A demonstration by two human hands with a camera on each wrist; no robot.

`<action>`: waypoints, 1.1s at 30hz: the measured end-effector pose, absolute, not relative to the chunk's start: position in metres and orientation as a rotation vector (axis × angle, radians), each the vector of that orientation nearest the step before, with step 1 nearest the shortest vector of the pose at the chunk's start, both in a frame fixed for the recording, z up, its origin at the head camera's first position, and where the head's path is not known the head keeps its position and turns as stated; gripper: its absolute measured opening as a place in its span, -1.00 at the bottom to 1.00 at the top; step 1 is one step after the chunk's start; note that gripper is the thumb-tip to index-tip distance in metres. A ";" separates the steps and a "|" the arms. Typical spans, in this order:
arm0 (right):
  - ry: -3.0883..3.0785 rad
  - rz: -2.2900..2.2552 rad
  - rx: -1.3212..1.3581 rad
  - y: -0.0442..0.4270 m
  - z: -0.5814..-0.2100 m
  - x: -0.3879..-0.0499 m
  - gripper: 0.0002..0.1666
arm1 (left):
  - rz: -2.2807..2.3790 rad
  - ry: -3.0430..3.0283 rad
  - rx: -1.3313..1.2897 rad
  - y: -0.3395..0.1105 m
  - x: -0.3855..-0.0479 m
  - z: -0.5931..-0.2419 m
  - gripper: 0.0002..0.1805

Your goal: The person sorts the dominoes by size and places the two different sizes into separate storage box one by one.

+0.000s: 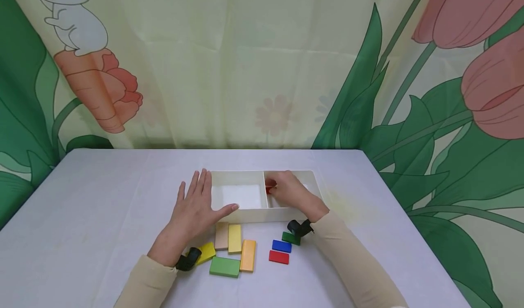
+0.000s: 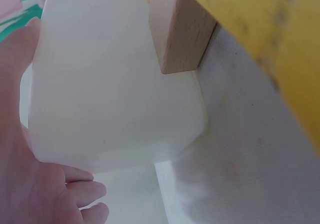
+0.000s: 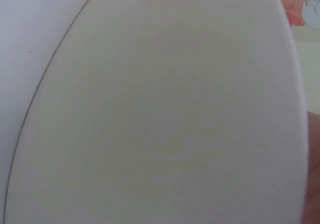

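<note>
A white two-compartment box stands on the table. My left hand lies against its left end, fingers straight and thumb reaching over the front rim; the left wrist view shows this hand around the box corner. Inside the right compartment, beside the divider, my right hand pinches a small red block, mostly hidden by the fingers. In the right wrist view the box wall covers nearly everything, with only a sliver of the hand at the edge.
Before the box lie larger blocks: plain wood, pale yellow, orange, light green and yellow. To their right are smaller blue, red and dark green blocks. A printed curtain hangs behind the table.
</note>
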State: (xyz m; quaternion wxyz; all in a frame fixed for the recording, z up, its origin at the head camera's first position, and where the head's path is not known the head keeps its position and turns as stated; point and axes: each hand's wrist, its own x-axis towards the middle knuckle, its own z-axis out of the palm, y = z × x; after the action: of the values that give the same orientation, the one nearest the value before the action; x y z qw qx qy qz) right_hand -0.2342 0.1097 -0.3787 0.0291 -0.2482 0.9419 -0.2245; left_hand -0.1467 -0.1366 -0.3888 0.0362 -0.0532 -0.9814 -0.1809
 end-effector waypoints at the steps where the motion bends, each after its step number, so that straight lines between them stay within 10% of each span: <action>1: 2.898 -0.698 -0.740 0.111 -0.377 -0.233 -0.77 | -0.559 -3.015 -0.163 -0.137 -0.146 -0.389 0.29; 33: 3.062 -0.966 -0.896 0.166 -0.350 -0.154 -0.73 | -0.583 -3.017 -0.178 -0.139 -0.145 -0.388 0.31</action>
State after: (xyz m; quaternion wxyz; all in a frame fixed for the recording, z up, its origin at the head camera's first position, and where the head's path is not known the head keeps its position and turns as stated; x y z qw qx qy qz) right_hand -0.1538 0.1658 -0.3504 -0.0957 -0.2677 0.9144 -0.2883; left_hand -0.1453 -0.1385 -0.3875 0.0316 -0.0577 -0.9797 -0.1892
